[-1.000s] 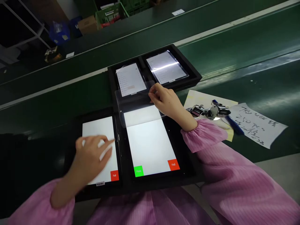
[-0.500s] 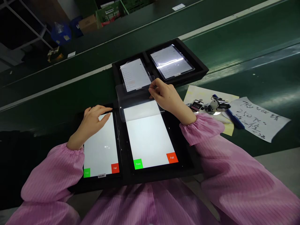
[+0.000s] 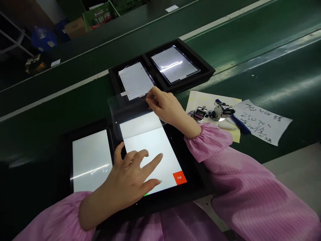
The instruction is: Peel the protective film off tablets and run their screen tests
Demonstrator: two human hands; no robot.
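Two tablets lie side by side in a black tray [image 3: 155,207] in front of me. The right tablet [image 3: 165,147] shows a bright white screen with a red "Fail" box; only a sliver of green shows at its lower left. My left hand [image 3: 136,170] hovers over that screen with its fingers spread. A clear protective film [image 3: 116,113] is lifted at the right tablet's far end. Its edge is pinched in my right hand [image 3: 162,103]. The left tablet [image 3: 90,150] also shows a white screen, and my left forearm hides its lower part.
Beyond stands a second black tray [image 3: 210,72] with two lit tablets. On the right lie a handwritten note [image 3: 265,120], a yellowish paper [image 3: 194,97], metal tally counters [image 3: 222,111] and a blue pen [image 3: 240,124]. A green crate [image 3: 100,15] stands at the back.
My left hand has moved right and nearer to me, from the left tablet to over the right one. The left tablet's Pass and Fail boxes no longer show. My right hand keeps its pinch.
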